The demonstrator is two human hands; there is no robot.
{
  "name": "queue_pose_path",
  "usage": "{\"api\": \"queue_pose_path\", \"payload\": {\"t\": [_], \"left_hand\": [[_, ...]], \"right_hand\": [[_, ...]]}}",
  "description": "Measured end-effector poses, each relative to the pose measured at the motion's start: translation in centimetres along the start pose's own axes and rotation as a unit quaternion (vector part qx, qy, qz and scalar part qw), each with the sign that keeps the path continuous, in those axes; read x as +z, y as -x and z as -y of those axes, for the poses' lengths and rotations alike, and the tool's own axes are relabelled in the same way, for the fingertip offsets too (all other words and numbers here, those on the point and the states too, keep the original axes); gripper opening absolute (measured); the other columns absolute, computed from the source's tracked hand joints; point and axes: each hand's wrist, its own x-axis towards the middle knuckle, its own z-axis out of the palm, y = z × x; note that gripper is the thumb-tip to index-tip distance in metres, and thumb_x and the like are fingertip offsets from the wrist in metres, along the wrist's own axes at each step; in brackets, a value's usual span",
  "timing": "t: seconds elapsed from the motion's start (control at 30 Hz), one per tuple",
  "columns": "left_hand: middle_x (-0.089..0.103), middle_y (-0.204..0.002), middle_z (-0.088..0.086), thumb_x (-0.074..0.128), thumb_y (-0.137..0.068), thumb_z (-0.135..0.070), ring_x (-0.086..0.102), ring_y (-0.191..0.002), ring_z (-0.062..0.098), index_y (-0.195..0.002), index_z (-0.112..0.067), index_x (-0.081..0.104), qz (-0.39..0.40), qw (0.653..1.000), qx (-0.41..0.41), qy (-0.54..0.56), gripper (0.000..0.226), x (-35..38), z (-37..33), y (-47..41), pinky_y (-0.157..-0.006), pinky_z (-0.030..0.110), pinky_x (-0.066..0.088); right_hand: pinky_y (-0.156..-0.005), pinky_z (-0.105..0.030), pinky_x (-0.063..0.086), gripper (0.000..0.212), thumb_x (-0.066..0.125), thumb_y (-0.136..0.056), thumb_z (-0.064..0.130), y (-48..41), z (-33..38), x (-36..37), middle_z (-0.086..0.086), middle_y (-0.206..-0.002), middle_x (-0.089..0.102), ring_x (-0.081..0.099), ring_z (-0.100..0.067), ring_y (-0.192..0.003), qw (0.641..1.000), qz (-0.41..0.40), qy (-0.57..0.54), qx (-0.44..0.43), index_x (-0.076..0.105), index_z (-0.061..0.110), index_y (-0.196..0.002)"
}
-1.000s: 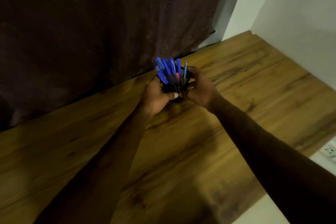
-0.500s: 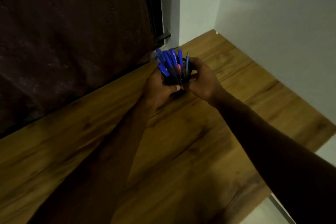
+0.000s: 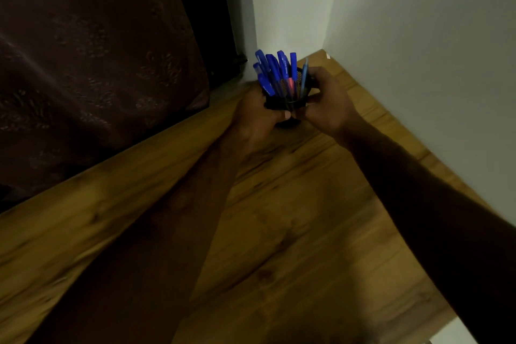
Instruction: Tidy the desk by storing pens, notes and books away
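A black mesh pen holder (image 3: 290, 103) full of several blue-capped pens (image 3: 275, 68) and one red pen sits between both my hands, near the far right corner of the wooden desk (image 3: 279, 232). My left hand (image 3: 255, 117) wraps its left side and my right hand (image 3: 328, 102) wraps its right side. Whether the holder's base touches the desk is hidden by my fingers.
A dark brown curtain (image 3: 97, 64) hangs along the desk's far edge on the left. White walls (image 3: 418, 50) meet in a corner right behind the holder. The desk's right edge (image 3: 446, 324) runs close to my right forearm.
Both hands with the pen holder have shifted right along the desk toward the wall corner. The grip on the holder is the same.
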Motion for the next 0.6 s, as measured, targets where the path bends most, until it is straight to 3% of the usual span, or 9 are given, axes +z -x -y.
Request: {"api": "queue_pose_path", "payload": {"t": [0.1,0.2,0.33,0.4,0.47,0.6], "left_hand": [[0.062,-0.129,0.004,0.078,-0.075,-0.002,0.057,-0.108,0.012,-0.131,-0.012,0.053,0.003,1.0,-0.012,-0.007,0.063,0.5,-0.4,-0.9,-0.075,0.013,0.044],[0.06,-0.132,0.005,0.079,-0.074,-0.003,0.058,-0.116,0.017,-0.134,-0.013,0.05,-0.005,1.0,-0.017,-0.01,0.067,0.9,-0.1,-1.4,-0.086,0.024,0.049],[0.059,-0.133,0.003,0.078,-0.076,-0.005,0.057,-0.116,0.017,-0.138,-0.015,0.048,-0.01,1.0,-0.027,-0.005,0.069,1.1,0.0,-1.8,-0.065,0.01,0.042],[0.059,-0.135,0.003,0.078,-0.077,-0.005,0.056,-0.118,0.018,-0.139,-0.015,0.047,-0.012,1.0,-0.018,-0.008,0.069,1.2,0.2,-1.9,-0.065,0.009,0.042],[0.058,-0.135,0.003,0.076,-0.079,-0.005,0.056,-0.12,0.019,-0.138,-0.015,0.048,-0.011,1.0,-0.026,-0.005,0.067,1.3,0.5,-2.0,-0.074,0.012,0.044],[0.058,-0.136,0.002,0.075,-0.082,-0.01,0.056,-0.122,0.019,-0.138,-0.019,0.048,0.008,1.0,-0.026,-0.01,0.063,1.3,0.9,-1.8,-0.097,0.033,0.048]], "right_hand": [[-0.095,-0.042,0.057,0.077,0.083,-0.073,0.013,-1.0,-0.6,-0.2,0.0,-0.133,0.059,0.057,-0.014,-0.117,1.0,0.002,0.004,-0.001,0.048,0.015,-0.141],[-0.094,-0.043,0.058,0.079,0.084,-0.073,0.013,-1.5,-1.4,-0.1,-0.001,-0.135,0.058,0.057,-0.016,-0.118,1.0,-0.001,0.0,-0.001,0.047,0.016,-0.142],[-0.092,-0.04,0.059,0.078,0.085,-0.073,0.016,-2.0,-2.1,0.2,0.0,-0.134,0.059,0.058,-0.015,-0.119,1.0,-0.012,-0.011,-0.01,0.048,0.017,-0.142],[-0.091,-0.035,0.058,0.078,0.085,-0.074,0.02,-2.0,-2.3,0.5,0.0,-0.135,0.059,0.055,-0.009,-0.116,1.0,-0.02,-0.006,-0.012,0.047,0.017,-0.142],[-0.09,-0.029,0.057,0.078,0.086,-0.075,0.025,-1.9,-2.6,0.8,0.0,-0.135,0.059,0.051,-0.005,-0.114,1.0,-0.027,-0.002,-0.012,0.046,0.017,-0.142],[-0.09,-0.027,0.055,0.082,0.085,-0.077,0.028,-1.5,-2.8,0.9,-0.002,-0.138,0.057,0.052,-0.008,-0.117,0.999,-0.023,0.012,-0.023,0.043,0.015,-0.145]]}}
